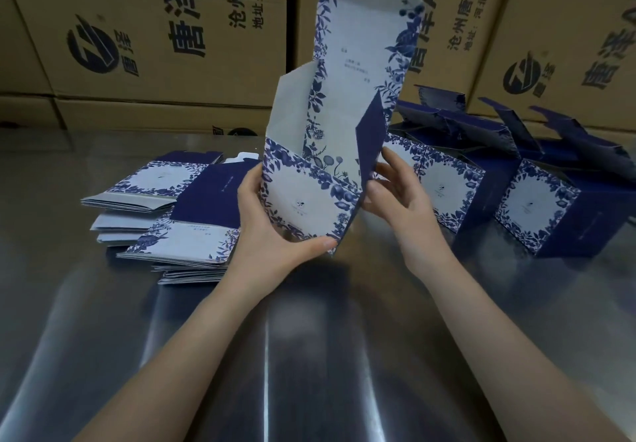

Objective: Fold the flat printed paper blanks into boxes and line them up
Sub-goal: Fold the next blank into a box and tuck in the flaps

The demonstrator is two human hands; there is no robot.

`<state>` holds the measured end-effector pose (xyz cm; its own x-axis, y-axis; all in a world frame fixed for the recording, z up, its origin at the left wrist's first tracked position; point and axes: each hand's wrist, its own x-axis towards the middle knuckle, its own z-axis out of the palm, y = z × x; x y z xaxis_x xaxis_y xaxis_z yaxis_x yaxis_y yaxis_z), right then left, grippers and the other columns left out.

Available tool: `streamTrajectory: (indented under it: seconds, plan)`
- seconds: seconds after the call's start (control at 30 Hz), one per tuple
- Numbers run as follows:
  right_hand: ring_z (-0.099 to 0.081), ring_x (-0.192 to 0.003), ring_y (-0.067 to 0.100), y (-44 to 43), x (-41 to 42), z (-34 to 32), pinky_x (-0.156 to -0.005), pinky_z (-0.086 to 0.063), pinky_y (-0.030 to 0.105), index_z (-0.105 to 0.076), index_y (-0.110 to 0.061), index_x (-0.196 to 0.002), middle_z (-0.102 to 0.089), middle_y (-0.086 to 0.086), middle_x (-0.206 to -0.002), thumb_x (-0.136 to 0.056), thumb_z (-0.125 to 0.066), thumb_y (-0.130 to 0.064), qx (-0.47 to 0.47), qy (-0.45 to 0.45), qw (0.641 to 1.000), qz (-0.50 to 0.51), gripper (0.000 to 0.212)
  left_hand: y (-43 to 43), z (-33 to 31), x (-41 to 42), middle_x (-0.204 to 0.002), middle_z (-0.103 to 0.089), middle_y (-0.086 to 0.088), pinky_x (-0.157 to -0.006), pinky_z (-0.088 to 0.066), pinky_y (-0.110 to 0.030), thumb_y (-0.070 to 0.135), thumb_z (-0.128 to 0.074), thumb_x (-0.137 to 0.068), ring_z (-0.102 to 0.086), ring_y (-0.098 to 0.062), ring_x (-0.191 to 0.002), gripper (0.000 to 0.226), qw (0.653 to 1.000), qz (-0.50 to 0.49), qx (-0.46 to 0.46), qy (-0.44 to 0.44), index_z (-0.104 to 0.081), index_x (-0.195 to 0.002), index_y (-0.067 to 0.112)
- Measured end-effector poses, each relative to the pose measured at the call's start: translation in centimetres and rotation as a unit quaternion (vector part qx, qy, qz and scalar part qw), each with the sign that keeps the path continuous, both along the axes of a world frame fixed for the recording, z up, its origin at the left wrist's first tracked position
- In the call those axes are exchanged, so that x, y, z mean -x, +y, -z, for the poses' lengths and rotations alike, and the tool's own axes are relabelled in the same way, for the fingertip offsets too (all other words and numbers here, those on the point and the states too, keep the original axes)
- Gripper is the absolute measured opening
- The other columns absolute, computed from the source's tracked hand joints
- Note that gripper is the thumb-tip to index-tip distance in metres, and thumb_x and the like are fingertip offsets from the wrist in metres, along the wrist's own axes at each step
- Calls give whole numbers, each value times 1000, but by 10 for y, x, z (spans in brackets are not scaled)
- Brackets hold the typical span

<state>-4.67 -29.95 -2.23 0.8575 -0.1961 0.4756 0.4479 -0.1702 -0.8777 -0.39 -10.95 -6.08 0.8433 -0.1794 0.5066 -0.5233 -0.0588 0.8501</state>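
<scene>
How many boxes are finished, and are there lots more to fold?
At least two folded boxes stand side by side on the right of the metal table, with their top flaps open. One half-folded blank is being shaped now: the left hand grips its bottom edge and the right hand holds its dark side panel. A thick stack of flat blanks waits on the left, so most of the job is left.

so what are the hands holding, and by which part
One half-folded blue-and-white floral paper box blank: left hand grips its lower left edge, right hand pinches its dark blue side panel.
</scene>
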Motion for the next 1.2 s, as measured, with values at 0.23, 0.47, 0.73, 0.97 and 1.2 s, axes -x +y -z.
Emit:
streamTrajectory:
  seconds: [0.23, 0.47, 0.73, 0.97, 1.2]
  plan:
    - [-37, -138, 0, -1, 2, -4, -114, -35, 31, -22, -31, -152, -38, -20, -150, -55, -75, -74, 59, 40, 997, -38, 119, -2, -5, 8, -131, -46, 15, -91, -44, -10, 56, -76, -60, -52, 10, -116, 77, 998, 42, 33, 44, -31, -121, 38]
    - [-38, -137, 1, -4, 0, 4, -110, -38, 22, -33, -25, -150, -38, -5, -149, -72, -66, -51, 79, -1, 997, -22, 89, -2, -16, 12, -136, -51, 3, -98, -50, -24, 71, -60, -68, -57, -1, -117, 86, 991, 44, 66, 108, -41, -139, 25]
    - [-44, -135, 15, 2, -1, 14, -112, -36, 45, -43, -9, -144, -51, 3, -144, -92, -36, -44, 169, -74, 981, 55, 63, -5, -18, 13, -134, -54, 4, -111, -39, -47, 88, -56, -59, -55, -18, -125, 80, 980, 27, 102, 169, -43, -118, 37]
    - [-48, -90, -16, 11, -6, 20, -80, -34, 5, -46, -42, -94, -53, -27, -89, -95, -28, -29, 163, -126, 967, 150, 22, -12, -15, 14, -155, -31, 16, -121, -21, -46, 97, -37, -55, -31, -12, -144, 113, 973, -23, 112, 201, -27, -152, 39]
    - [-39, -61, -4, 15, -11, 31, -61, -29, 12, -32, -30, -66, -41, -14, -59, -95, -33, -25, 86, -109, 975, 175, 29, -16, -14, 20, -134, -48, 8, -117, -31, -47, 77, -36, -71, -44, -20, -135, 73, 972, -44, 149, 178, -51, -126, 32]
